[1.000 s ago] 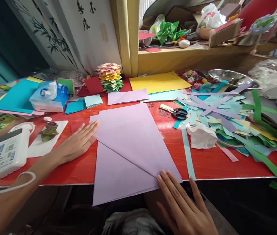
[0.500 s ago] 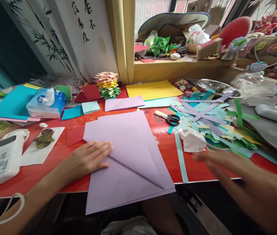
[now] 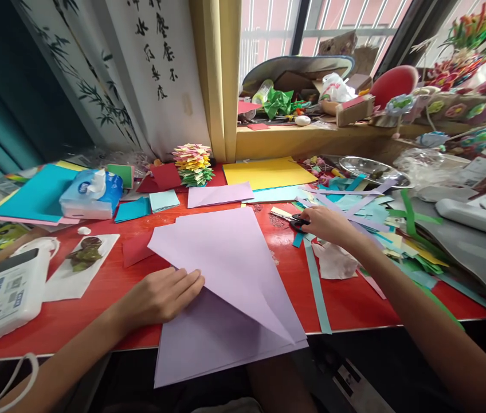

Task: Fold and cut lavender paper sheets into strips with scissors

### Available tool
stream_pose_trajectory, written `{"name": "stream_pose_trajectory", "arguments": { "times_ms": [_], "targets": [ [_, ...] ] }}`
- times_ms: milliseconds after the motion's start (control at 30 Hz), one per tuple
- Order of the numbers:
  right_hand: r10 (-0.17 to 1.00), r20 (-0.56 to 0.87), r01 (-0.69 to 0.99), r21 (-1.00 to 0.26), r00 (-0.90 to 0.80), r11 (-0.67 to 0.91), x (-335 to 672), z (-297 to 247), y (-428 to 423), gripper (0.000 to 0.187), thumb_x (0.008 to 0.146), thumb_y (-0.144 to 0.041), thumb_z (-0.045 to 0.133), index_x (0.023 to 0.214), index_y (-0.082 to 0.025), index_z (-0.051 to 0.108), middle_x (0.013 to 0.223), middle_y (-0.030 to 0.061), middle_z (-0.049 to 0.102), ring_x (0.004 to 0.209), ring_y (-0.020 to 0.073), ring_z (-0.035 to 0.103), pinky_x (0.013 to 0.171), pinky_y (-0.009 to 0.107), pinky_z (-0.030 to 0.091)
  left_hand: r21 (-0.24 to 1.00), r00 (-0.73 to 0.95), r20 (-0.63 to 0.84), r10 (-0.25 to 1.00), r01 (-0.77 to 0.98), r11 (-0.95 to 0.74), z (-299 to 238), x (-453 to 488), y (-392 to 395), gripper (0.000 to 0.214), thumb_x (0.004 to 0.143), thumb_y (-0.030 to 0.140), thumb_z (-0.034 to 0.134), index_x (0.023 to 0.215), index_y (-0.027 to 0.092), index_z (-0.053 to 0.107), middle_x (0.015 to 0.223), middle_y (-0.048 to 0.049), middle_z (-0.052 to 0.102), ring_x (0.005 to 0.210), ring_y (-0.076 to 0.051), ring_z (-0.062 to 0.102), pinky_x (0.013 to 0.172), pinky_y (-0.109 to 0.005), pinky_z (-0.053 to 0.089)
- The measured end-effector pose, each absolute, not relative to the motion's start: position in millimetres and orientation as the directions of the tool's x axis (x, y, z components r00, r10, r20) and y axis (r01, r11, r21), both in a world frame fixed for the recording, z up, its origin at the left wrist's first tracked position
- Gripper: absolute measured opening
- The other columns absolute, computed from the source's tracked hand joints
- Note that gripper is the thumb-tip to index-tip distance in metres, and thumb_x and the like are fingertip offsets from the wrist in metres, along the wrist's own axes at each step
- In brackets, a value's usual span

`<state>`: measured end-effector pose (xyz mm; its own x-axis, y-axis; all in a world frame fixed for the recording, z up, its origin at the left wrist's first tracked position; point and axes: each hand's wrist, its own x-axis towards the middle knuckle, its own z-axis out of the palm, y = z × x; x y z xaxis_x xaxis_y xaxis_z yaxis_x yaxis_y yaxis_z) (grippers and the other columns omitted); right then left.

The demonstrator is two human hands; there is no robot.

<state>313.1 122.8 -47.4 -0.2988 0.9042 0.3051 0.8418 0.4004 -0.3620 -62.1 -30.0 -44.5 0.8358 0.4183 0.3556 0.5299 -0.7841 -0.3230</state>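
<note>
A large lilac sheet of paper (image 3: 230,275), folded along a diagonal, lies on the red table (image 3: 346,301) and hangs over its front edge. My left hand (image 3: 163,293) rests on the sheet's left side, fingers curled and pinching the folded flap's edge. My right hand (image 3: 328,223) has reached to the right and is closed around the black-handled scissors (image 3: 298,221), which lie among paper strips; most of the scissors are hidden by the hand.
Coloured paper strips (image 3: 376,212) pile up on the right beside a crumpled white paper (image 3: 335,261) and a metal bowl (image 3: 374,171). Yellow paper (image 3: 266,171), a folded-paper stack (image 3: 192,163), a tissue pack (image 3: 90,195) and a white box (image 3: 4,292) stand behind and left.
My right hand left the sheet's lower corner, swung right and closed on the scissors. My left hand slid from the sheet's left edge onto the paper and curled on the fold.
</note>
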Motion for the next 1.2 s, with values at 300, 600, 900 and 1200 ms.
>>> {"name": "stream_pose_trajectory", "arguments": {
  "times_ms": [300, 600, 900, 1200],
  "targets": [
    [0.953, 0.260, 0.954, -0.212, -0.153, 0.211, 300.9, -17.8, 100.0, 0.026, 0.074, -0.034, 0.052, 0.094, -0.017, 0.056, 0.090, 0.0097, 0.063, 0.077, 0.0231, 0.055, 0.054, 0.029, 0.033, 0.769, 0.141, 0.116, 0.983, 0.613, -0.178, -28.4, -76.7, -28.2, 0.026, 0.089, 0.034, 0.035, 0.083, 0.021, 0.057, 0.103, -0.0059, 0.065, 0.099, -0.021, 0.059, 0.083, -0.032, 0.049],
    [0.986, 0.104, 0.549, -0.820, -0.132, 0.160, 280.8, -21.9, 72.6, 0.025, 0.075, -0.040, 0.055, 0.089, -0.020, 0.050, 0.071, 0.0012, 0.056, 0.055, 0.0125, 0.048, 0.047, 0.025, 0.035, 0.744, 0.130, -0.287, 0.949, 0.654, 0.136, -15.9, -65.7, -0.7, 0.046, 0.076, 0.053, 0.051, 0.107, 0.018, 0.051, 0.087, -0.0059, 0.063, 0.071, -0.018, 0.062, 0.065, -0.031, 0.050],
    [0.971, -0.083, 0.298, -0.954, -0.226, -0.012, 257.8, -18.6, 39.8, 0.032, 0.074, -0.047, 0.060, 0.084, -0.020, 0.047, 0.078, 0.0008, 0.058, 0.062, 0.0112, 0.052, 0.052, 0.025, 0.042, 0.327, 0.110, -0.250, 0.962, 0.945, -0.023, -21.3, -48.0, -25.5, 0.046, 0.069, 0.058, 0.052, 0.098, 0.023, 0.051, 0.079, -0.0014, 0.058, 0.067, -0.020, 0.059, 0.049, -0.026, 0.039],
    [0.916, -0.053, 0.112, -0.994, -0.397, -0.009, 221.6, -15.1, 45.3, 0.030, 0.084, -0.050, 0.045, 0.086, -0.021, 0.039, 0.094, 0.0081, 0.062, 0.077, 0.0167, 0.063, 0.065, 0.033, 0.054, 0.225, 0.428, 0.086, 0.900, 0.871, -0.436, -28.4, -17.9, 1.5, 0.031, 0.087, 0.035, 0.038, 0.110, 0.018, 0.051, 0.114, -0.0090, 0.054, 0.107, -0.023, 0.049, 0.091, -0.039, 0.040]
  ]
}}
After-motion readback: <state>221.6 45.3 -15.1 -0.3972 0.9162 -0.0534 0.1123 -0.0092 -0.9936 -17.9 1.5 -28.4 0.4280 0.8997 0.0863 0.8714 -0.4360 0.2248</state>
